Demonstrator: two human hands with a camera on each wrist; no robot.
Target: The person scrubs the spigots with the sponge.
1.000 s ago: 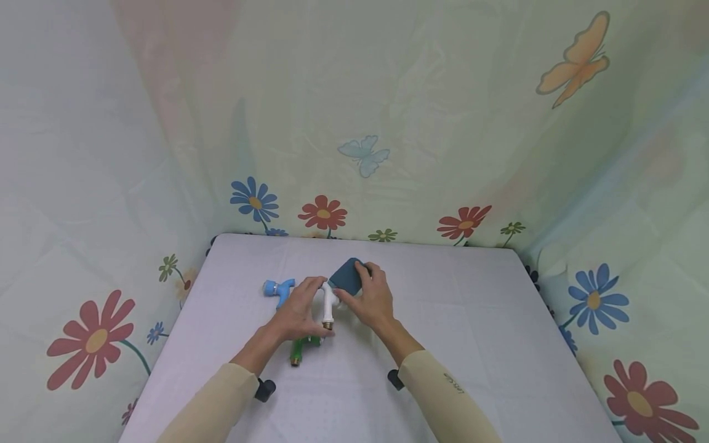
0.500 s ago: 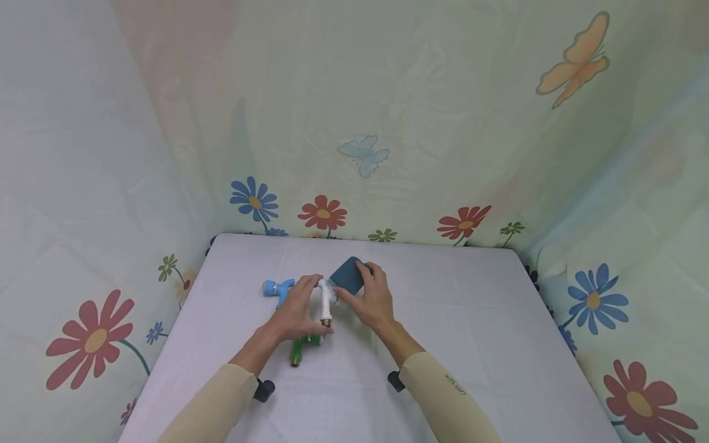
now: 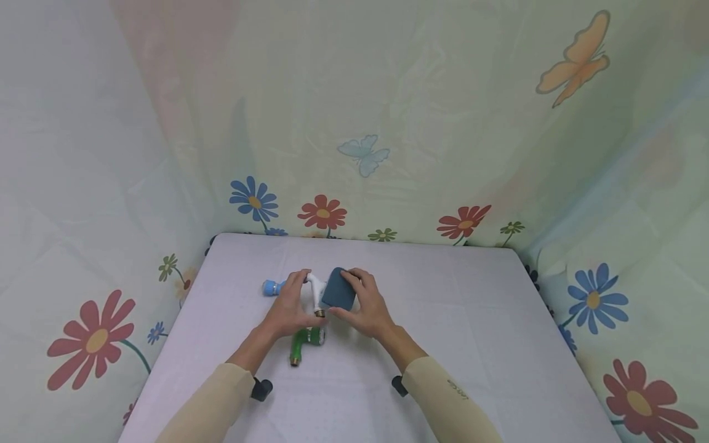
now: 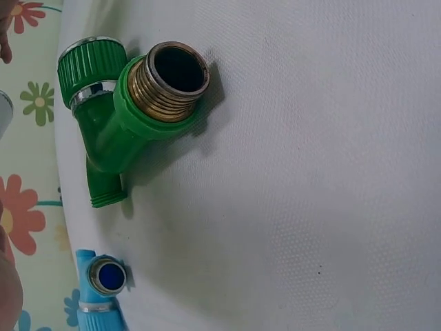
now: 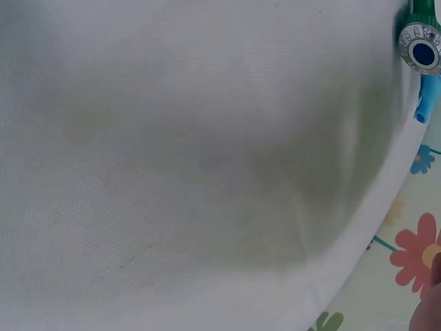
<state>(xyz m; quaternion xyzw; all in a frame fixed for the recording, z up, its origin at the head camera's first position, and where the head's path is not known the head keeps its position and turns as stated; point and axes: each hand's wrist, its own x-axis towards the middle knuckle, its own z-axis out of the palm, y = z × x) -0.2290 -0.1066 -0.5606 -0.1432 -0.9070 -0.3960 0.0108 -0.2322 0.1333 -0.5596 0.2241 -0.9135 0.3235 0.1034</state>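
Note:
In the head view my left hand [image 3: 287, 314] holds a white faucet [image 3: 317, 290] between thumb and fingertips, its brass threaded end pointing down toward me. My right hand [image 3: 368, 311] grips a flat dark teal pad [image 3: 339, 289] with rounded corners, which lies against the faucet's right side and hides its knob end. Below my left hand a green faucet [image 3: 299, 347] lies on the table; the left wrist view shows its brass thread [image 4: 162, 89]. Behind my left fingers is a blue faucet [image 3: 271, 287], partly covered. Both wrist views catch only slivers of the hands.
The white-covered table [image 3: 454, 320] runs back to a patterned curtain [image 3: 388, 197] with flowers and butterflies. Black wrist mounts [image 3: 261, 389] hang below both sleeves.
The white faucet has shifted left and tilted, its lower end swinging toward the left. The teal pad has moved left and down, now overlapping the faucet's side. More of the green faucet shows.

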